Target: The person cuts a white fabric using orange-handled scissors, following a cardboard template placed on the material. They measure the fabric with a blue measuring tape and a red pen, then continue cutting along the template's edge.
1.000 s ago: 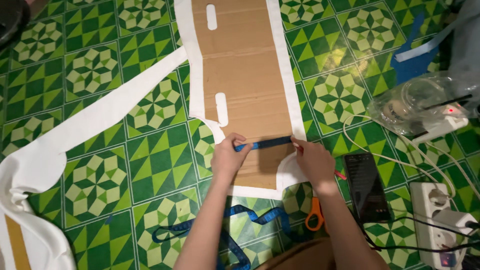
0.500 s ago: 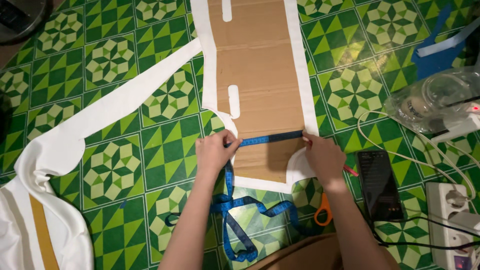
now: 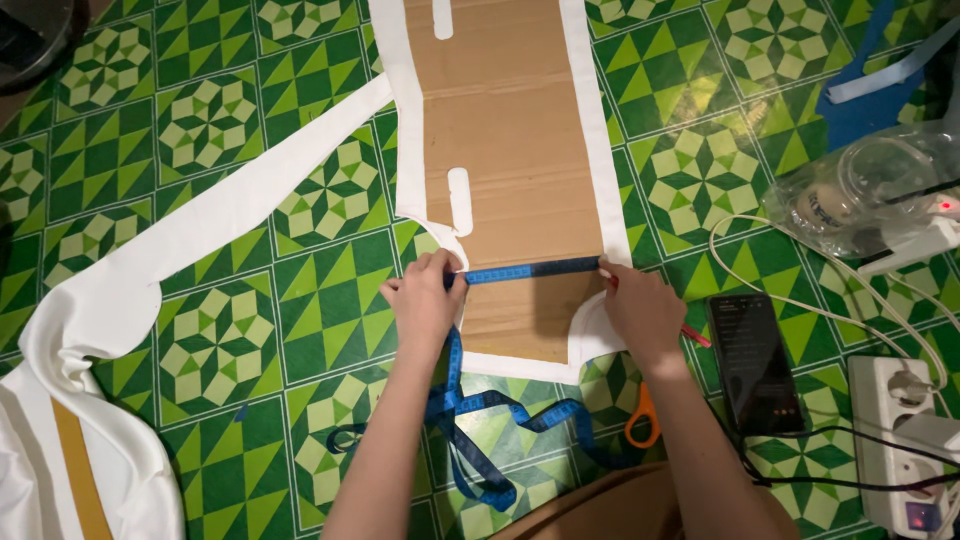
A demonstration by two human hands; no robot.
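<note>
I have the measuring step in hand. My left hand (image 3: 425, 300) pinches the tape (image 3: 530, 270) at one card (image 3: 505, 180) edge; my right hand (image 3: 640, 310) pins its end opposite. Between the fingertips it lies taut. Next: read it without slack.

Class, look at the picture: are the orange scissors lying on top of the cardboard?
No, the scissors lie on the green floor beside the right forearm, below the cardboard.
</note>
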